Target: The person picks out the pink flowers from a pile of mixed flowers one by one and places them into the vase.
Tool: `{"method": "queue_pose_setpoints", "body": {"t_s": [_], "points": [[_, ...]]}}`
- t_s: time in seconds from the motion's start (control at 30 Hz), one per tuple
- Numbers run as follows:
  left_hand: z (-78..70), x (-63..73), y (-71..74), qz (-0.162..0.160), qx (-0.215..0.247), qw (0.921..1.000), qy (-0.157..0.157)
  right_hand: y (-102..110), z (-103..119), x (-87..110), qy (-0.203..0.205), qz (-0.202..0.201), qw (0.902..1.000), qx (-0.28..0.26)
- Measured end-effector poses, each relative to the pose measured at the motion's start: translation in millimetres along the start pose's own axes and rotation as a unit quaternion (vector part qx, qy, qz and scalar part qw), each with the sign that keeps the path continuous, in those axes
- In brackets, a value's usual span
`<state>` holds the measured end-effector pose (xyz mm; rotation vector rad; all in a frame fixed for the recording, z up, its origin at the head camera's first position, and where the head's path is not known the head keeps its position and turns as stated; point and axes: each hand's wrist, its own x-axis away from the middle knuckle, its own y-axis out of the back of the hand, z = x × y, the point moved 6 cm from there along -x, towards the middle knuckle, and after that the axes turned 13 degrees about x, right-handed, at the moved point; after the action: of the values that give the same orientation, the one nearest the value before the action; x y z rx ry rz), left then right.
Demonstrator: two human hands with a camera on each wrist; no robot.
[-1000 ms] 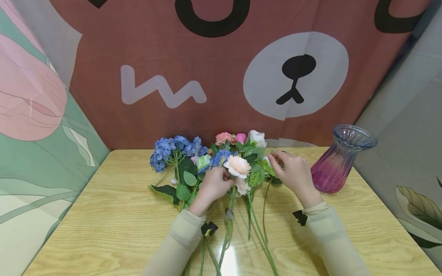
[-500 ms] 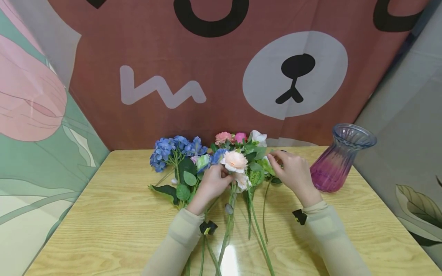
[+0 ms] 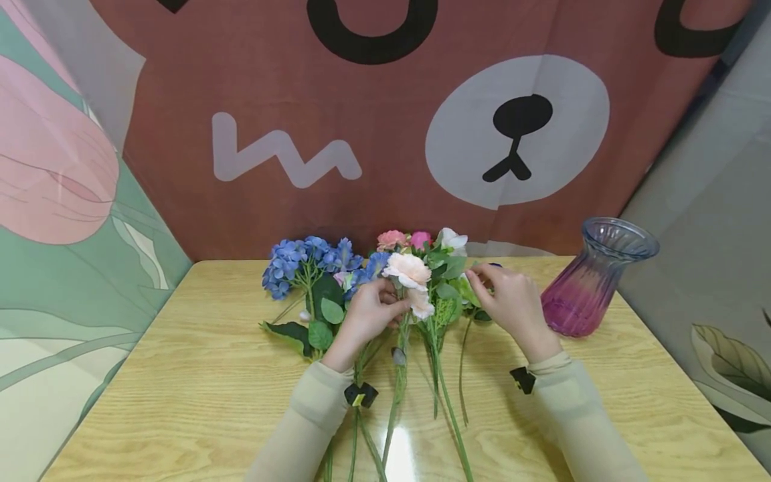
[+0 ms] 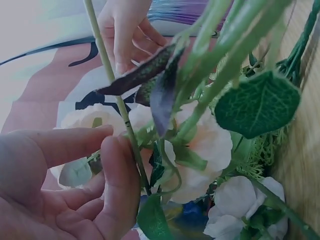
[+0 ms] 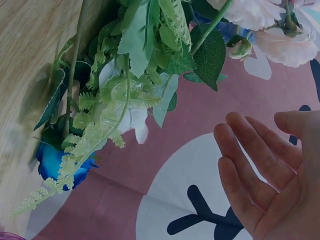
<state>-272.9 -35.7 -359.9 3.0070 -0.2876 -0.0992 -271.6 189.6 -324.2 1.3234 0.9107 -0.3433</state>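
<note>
My left hand [image 3: 370, 311] pinches the stem of a pale peach flower [image 3: 408, 270] just under its ruffled heads. In the left wrist view its fingertips lie right at a thin green stem [image 4: 129, 127], with the pale blooms behind. My right hand [image 3: 512, 301] hovers at the right side of the flower pile, beside a yellow-green bloom [image 3: 465, 289]. The right wrist view shows that hand [image 5: 265, 170] with loosely bent fingers and nothing between them. Near it hang a pale green fern sprig [image 5: 105, 135] and a blue rose [image 5: 65, 165].
Blue hydrangeas [image 3: 295, 264] lie at the left of the pile. Pink flowers [image 3: 393, 239] and a white flower [image 3: 452, 241] lie at its back. Long stems [image 3: 448, 408] reach toward the front of the wooden table [image 3: 199, 402]. A pink-and-blue glass vase [image 3: 581, 288] stands at the right.
My left hand has moved the peach flower slightly up and to the left, covering the green-white rose beside it. My right hand has stayed in place.
</note>
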Motion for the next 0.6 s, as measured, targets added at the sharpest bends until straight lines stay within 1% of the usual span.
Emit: {"method": "queue_pose_setpoints", "body": {"t_s": [0.1,0.27,0.43,0.6], "points": [[-2.2,0.9,1.5,-0.008,0.001,1.0,-0.004,1,0,-0.1,-0.002,0.0,1.0,-0.001],[-5.7,2.3,4.3,-0.023,0.017,0.9996,-0.007,1,0,0.1,-0.001,0.003,1.0,-0.002],[-10.2,4.0,7.1,-0.032,0.017,0.999,-0.025,0,0,0.0,-0.001,0.007,1.0,-0.003],[-14.2,4.8,9.0,-0.037,0.028,0.9979,-0.045,0,0,-0.8,-0.004,0.006,0.9999,-0.008]]}}
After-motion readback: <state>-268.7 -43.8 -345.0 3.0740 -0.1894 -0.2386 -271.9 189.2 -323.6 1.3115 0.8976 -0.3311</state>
